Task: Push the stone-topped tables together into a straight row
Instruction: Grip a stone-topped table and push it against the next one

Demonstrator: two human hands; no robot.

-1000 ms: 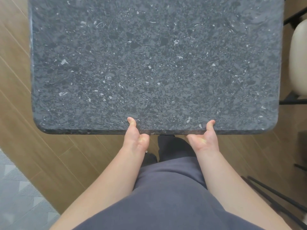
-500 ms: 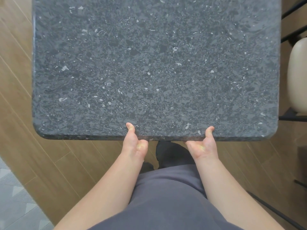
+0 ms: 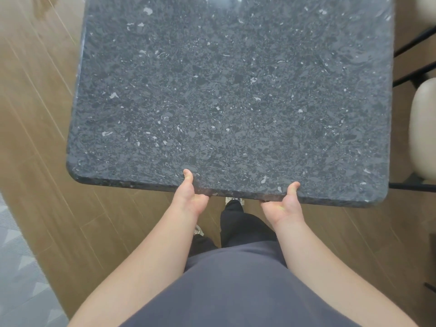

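A dark grey, white-flecked stone-topped table fills the upper middle of the head view, its rounded near edge facing me. My left hand grips that near edge left of centre, thumb on top and fingers hidden underneath. My right hand grips the same edge right of centre, likewise with the thumb on the top and the fingers out of sight below. No second table shows in the view.
A cream-cushioned chair with a black metal frame stands close to the table's right side. Wooden floor lies to the left and below. A grey patterned rug covers the lower left corner. My dark trousers and shoes are below the table edge.
The table has shifted right and turned slightly in view, its near left corner swinging away, with more floor showing on the left. Both hands keep their hold on the near edge.
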